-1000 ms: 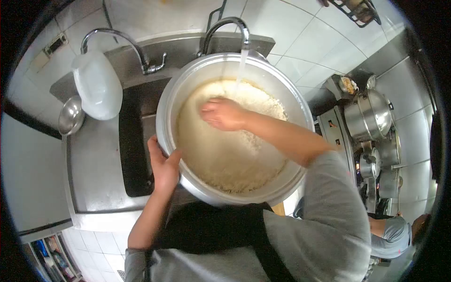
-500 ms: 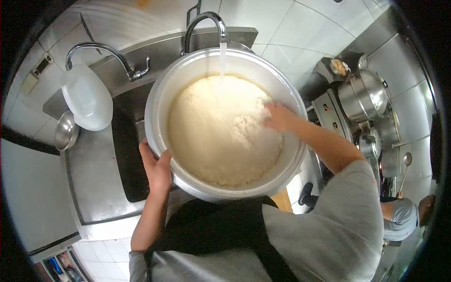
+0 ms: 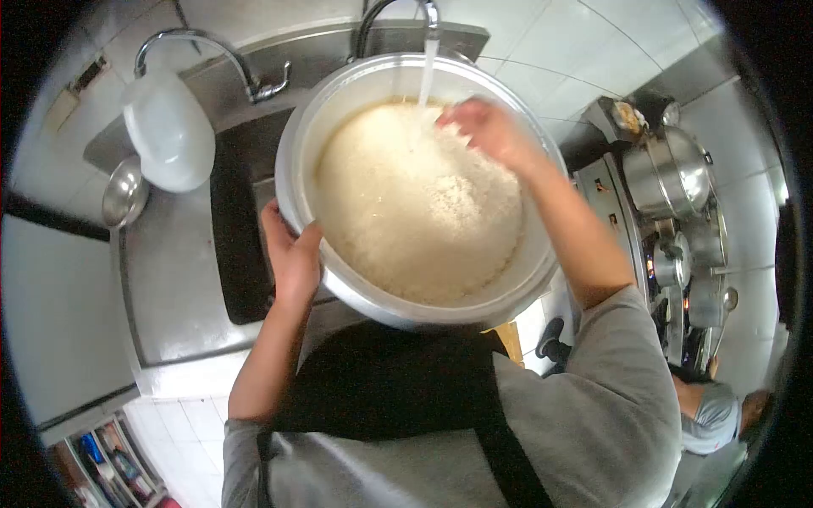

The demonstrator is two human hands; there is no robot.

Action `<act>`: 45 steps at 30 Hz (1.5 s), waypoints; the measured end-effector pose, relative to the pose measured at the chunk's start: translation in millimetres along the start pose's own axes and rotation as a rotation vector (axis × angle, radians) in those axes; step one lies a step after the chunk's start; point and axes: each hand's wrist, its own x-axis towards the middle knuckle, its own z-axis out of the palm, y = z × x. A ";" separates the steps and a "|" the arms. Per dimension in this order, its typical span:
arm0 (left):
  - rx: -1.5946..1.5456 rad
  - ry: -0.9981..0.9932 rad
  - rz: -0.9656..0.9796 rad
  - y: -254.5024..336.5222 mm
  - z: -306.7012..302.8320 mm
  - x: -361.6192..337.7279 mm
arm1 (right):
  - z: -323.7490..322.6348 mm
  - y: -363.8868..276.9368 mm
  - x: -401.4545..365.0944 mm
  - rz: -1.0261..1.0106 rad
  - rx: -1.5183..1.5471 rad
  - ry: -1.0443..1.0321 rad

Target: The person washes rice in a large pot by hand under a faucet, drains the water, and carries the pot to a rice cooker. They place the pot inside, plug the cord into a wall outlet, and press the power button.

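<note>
A large metal pot [image 3: 292, 190] holds rice [image 3: 373, 216] under cloudy water, with a small pale heap of grains above the surface. My left hand [image 3: 292, 258] grips the pot's left rim, thumb on top and fingers around the outer side. Water pours from a curved faucet [image 3: 432, 25] into the far part of the pot. Beside that stream my right hand [image 3: 495, 135] hovers over the rice, slightly blurred, its fingers loosely bent and apart with nothing visible in them.
Left of the pot are a dark sink basin [image 3: 241, 220], a second faucet [image 3: 199, 38], a white plastic jug [image 3: 169, 131] and a steel bowl [image 3: 125, 193]. At right, steel pots [image 3: 669, 173] stand by a lit stove, with another person [image 3: 711, 415] nearby.
My right hand has lifted off the rice and moved up and left toward the water stream. My left hand stays on the rim. The view has shifted slightly.
</note>
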 end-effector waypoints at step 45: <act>0.003 0.070 -0.038 3.1 5.6 -0.7 | -7.4 10.3 3.5 0.171 0.920 -0.469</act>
